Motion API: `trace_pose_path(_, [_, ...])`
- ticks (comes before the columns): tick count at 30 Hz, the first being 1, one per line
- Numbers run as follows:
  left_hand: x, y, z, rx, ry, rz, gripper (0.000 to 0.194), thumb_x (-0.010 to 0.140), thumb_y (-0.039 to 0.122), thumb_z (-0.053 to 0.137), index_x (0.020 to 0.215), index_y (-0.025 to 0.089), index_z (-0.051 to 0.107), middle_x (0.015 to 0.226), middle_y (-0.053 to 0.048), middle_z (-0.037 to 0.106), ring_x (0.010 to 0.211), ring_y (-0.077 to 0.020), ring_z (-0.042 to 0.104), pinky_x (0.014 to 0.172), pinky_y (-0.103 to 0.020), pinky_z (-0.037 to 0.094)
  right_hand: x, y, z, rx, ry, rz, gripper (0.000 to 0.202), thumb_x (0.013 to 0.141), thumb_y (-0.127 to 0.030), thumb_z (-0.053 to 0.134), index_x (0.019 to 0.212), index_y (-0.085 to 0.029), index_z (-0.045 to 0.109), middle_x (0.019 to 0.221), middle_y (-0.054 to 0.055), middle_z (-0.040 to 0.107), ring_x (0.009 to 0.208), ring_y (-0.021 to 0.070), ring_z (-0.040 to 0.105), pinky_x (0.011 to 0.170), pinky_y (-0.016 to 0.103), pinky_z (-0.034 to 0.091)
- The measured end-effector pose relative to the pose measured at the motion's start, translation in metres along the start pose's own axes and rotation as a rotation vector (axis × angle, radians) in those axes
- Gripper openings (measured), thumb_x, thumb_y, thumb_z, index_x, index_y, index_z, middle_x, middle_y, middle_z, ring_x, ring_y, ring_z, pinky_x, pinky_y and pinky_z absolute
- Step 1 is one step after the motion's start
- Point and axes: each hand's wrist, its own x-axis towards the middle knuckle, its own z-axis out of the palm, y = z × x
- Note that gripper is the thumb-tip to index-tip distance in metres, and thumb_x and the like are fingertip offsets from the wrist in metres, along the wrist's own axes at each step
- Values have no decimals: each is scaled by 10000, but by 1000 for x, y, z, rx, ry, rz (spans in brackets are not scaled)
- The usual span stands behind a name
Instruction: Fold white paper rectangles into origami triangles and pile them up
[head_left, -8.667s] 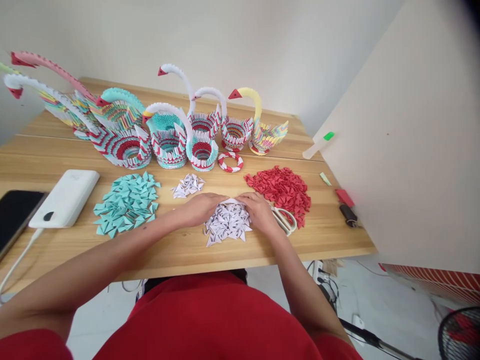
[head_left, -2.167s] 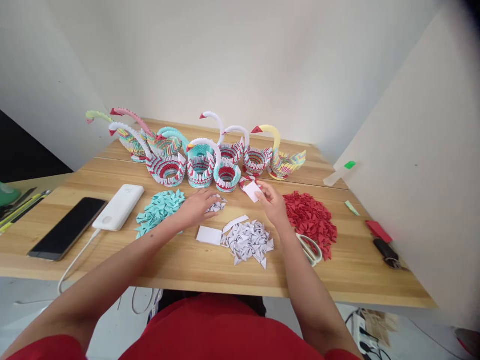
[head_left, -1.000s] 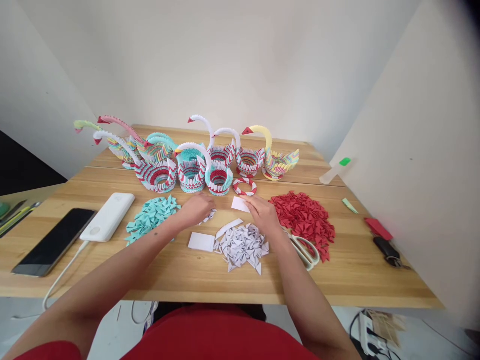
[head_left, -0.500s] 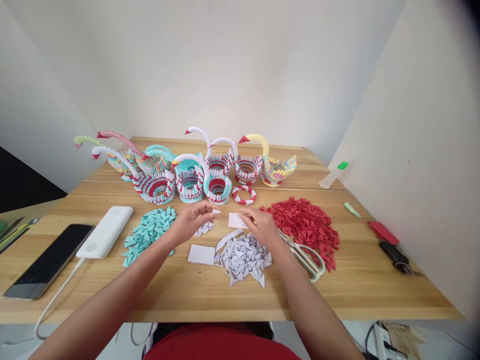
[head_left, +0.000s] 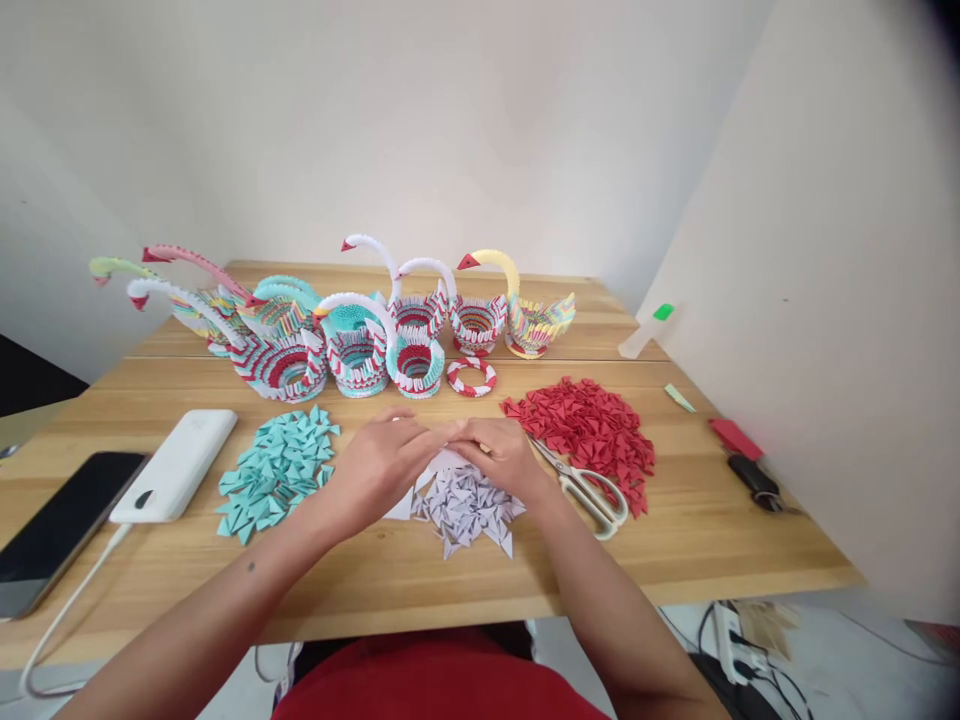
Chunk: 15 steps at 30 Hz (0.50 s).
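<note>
At the near edge of the wooden table (head_left: 420, 600), note a red shirt (head_left: 442, 680). At lower left, see a black phone (head_left: 64, 525) lying flat; just beside it, see a white power bank (head_left: 176, 465) with a white cable (head_left: 75, 610) plugged into its near end. At centre, find a heap of folded white paper triangles (head_left: 469, 510). Just left of that heap, find a flat white sheet (head_left: 401, 508), partly hidden by the left hand (head_left: 375, 468). Over the heap's far edge, locate a white paper slip (head_left: 448, 459) between the left hand and the right hand (head_left: 501, 455). Note the fingers of both hands closed on the slip, fingertips meeting, with the grip partly hidden. Right of the right wrist, see scissors (head_left: 592, 500), just beside a heap of red paper triangles (head_left: 589, 425). Left of the left hand, see a heap of teal paper triangles (head_left: 281, 465). Farther right, note a red card (head_left: 735, 437). Beyond the hands, find a red-and-white paper ring (head_left: 471, 391) lying flat, then several paper swans (head_left: 360, 370) standing before the pale wall (head_left: 480, 130)
</note>
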Motion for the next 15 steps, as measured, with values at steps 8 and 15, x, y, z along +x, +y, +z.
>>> trace_pose_path(8, [-1,0,-18,-343,-25,-129,204,945,231,494,1028,198,678,915,-40,748,861,-164,691,928,-355,490,0,-2,-6,60,-5,-19,142,919,-237,551,872,-198,679,759,25,707,672,120,642,636,228,470])
trace_pose_path(15, [-1,-3,-13,-338,-61,-138,228,952,252,480,994,225,703,897,-35,754,812,-160,696,930,-371,481,2,-4,-8,14,-57,43,214,941,-303,502,868,-220,685,763,25,709,683,136,647,656,247,488])
